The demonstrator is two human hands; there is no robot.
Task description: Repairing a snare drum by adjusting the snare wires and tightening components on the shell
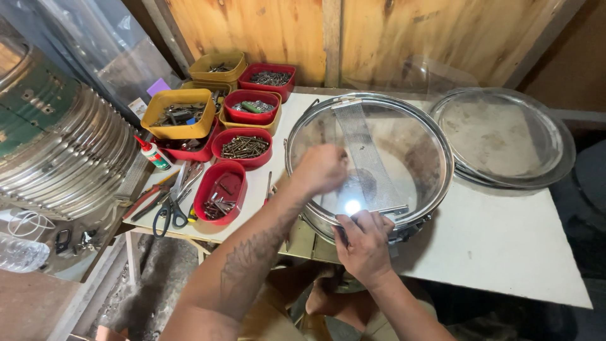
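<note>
A snare drum (369,158) lies flat on the white table (505,246), clear head upward, its chrome hoop near the table's front edge. A strip of snare wires (366,158) runs across the head from the far rim to the near rim.

The left hand (320,169) is over the left part of the head, fingers curled loosely inward; it is blurred, so whether it touches the skin or holds anything cannot be told. The right hand (365,243) rests at the near rim, fingers (372,219) bent over the hoop and pressing at the near end of the wire strip, beside a bright reflection on the head. The drum thus lies directly under both hands, the hoop beneath the right fingertips.

To the right, well apart from the hands, lie stacked clear drum heads (505,139). To the left stand red and yellow trays (221,192) holding screws and small parts, about 9 in all. Nearby are scissors (169,215), pliers (146,201) and a small glue bottle (153,155). A stack of chrome hoops (69,151) sits at far left.
</note>
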